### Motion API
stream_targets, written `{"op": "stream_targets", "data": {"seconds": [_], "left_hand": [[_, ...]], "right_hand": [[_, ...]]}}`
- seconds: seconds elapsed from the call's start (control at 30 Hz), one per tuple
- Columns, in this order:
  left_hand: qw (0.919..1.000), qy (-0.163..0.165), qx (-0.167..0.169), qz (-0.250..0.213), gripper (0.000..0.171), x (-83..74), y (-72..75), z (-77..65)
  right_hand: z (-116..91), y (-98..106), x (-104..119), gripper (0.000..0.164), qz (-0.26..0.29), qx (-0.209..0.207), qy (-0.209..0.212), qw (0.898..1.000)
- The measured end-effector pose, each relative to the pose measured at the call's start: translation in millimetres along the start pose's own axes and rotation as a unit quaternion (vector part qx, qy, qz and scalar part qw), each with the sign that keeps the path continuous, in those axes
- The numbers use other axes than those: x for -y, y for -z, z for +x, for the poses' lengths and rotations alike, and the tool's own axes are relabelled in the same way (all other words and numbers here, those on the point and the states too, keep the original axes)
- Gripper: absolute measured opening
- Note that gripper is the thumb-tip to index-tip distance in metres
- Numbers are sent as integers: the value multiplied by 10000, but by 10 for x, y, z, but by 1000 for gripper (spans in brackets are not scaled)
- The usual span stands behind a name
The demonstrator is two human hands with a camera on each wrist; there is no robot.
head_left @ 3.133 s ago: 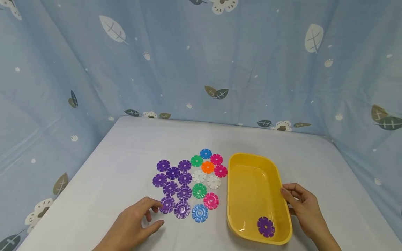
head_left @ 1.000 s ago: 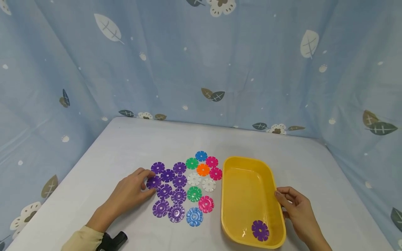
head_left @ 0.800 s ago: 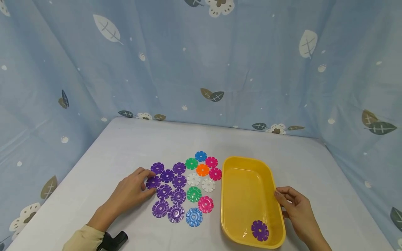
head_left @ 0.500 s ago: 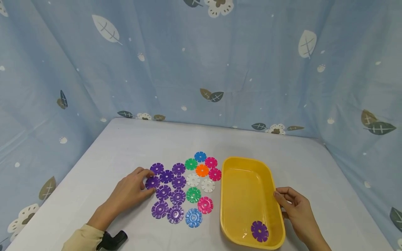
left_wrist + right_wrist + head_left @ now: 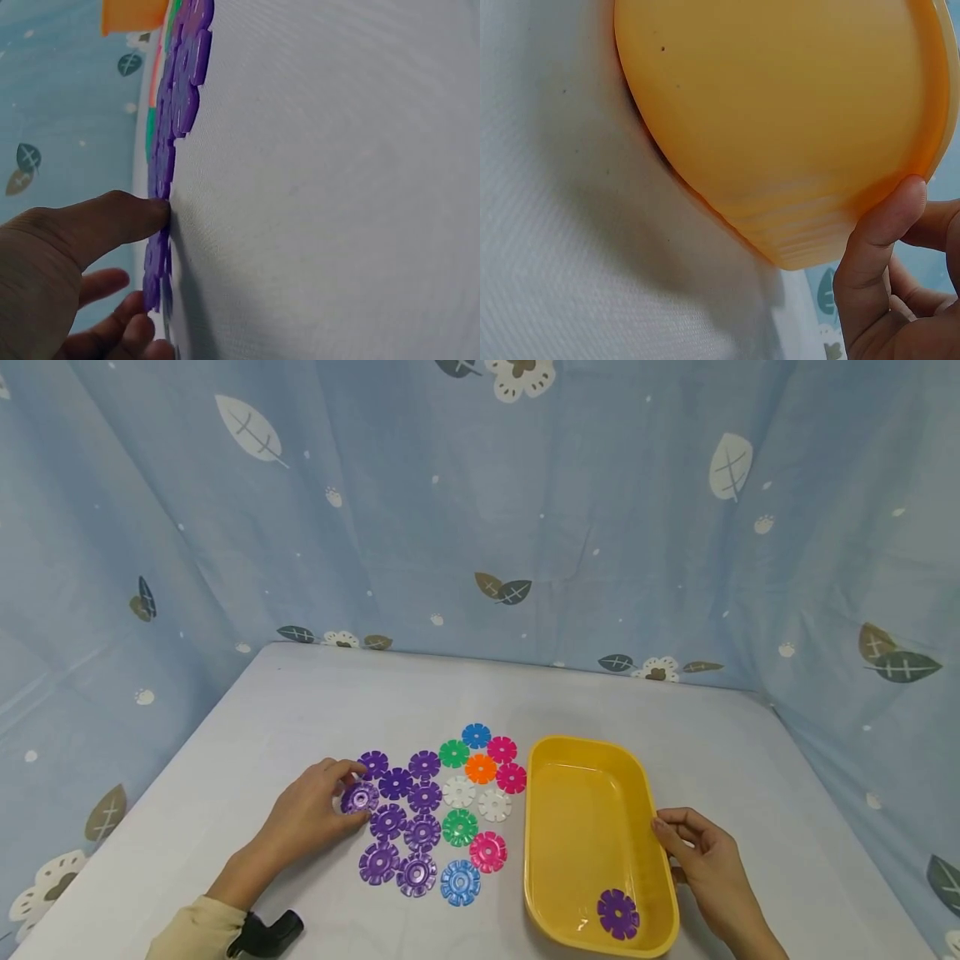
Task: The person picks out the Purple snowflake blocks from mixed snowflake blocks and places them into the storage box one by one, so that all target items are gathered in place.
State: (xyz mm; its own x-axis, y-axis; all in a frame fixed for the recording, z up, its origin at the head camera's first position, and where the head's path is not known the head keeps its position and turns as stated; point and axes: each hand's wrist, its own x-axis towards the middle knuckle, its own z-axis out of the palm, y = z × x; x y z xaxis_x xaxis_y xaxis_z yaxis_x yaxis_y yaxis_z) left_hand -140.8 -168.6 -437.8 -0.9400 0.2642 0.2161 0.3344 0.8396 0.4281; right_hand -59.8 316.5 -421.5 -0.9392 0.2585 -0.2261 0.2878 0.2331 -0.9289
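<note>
In the head view my left hand [image 5: 311, 810] pinches a purple snowflake disc [image 5: 360, 797] between thumb and fingers, at the left edge of a group of purple discs. The left wrist view shows the thumb [image 5: 154, 216] at one edge of the purple plastic and the fingertips near its far end. My right hand [image 5: 705, 868] grips the right rim of a yellow tray [image 5: 534, 843], thumb on the near side, as the right wrist view also shows. One purple disc [image 5: 618, 914] lies inside the tray, towards its near end.
Between the purple group and the tray lie notched discs in other colours: blue [image 5: 460, 883], pink [image 5: 488, 852], green [image 5: 460, 827], white [image 5: 495, 805] and orange [image 5: 481, 768]. A white cloth [image 5: 300, 693] covers the table. A blue patterned curtain [image 5: 420, 510] hangs behind.
My left hand has moved from the near purple discs to the leftmost one. That disc now looks tilted and slightly shifted left out of its place. The right hand stays on the tray rim.
</note>
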Motion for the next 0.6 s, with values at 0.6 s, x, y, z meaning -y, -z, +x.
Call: {"op": "stream_targets", "data": {"seconds": [0.6], "left_hand": [[9956,-163,799,467,47,-93,127,68]], "right_hand": [[-8,18,2,49,-11,60,-54,10000]]}}
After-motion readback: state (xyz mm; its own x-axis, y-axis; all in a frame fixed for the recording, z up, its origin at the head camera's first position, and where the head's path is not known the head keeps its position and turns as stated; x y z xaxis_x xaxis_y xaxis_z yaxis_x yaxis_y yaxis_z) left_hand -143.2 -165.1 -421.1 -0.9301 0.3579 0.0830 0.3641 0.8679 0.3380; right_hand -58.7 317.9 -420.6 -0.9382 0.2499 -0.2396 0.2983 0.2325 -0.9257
